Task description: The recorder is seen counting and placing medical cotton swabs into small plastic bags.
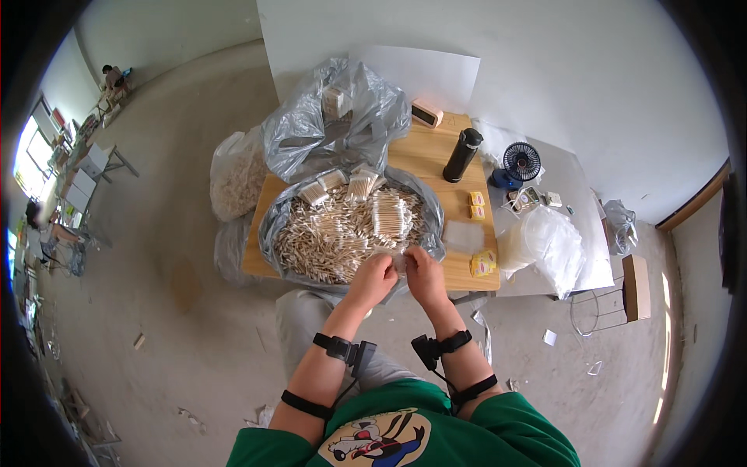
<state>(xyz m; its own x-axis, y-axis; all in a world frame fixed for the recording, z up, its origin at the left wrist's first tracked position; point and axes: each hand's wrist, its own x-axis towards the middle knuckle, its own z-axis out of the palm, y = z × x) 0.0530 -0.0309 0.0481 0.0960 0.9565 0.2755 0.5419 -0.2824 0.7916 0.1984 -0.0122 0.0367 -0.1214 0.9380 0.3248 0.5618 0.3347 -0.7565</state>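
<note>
A wide heap of loose cotton swabs (327, 237) with pale wooden sticks fills a container lined with a grey plastic bag (268, 226). Over its near edge, my left hand (375, 278) and my right hand (424, 274) are close together, fingers pinched on a small clear plastic bag (400, 263) stretched between them. What the bag contains is too small to make out. Just beyond my hands, a neat row of swabs (389, 215) lies on the heap. Several filled packs of swabs (361, 185) rest along the far side.
A large grey bag (334, 117) with packs inside stands behind the heap. On the wooden table (420, 156) are a black bottle (463, 156), a clock-like box (426, 114), clear bags (464, 237) and yellow labels (483, 263). Right, a grey table holds a fan (521, 162) and plastic bags (545, 245).
</note>
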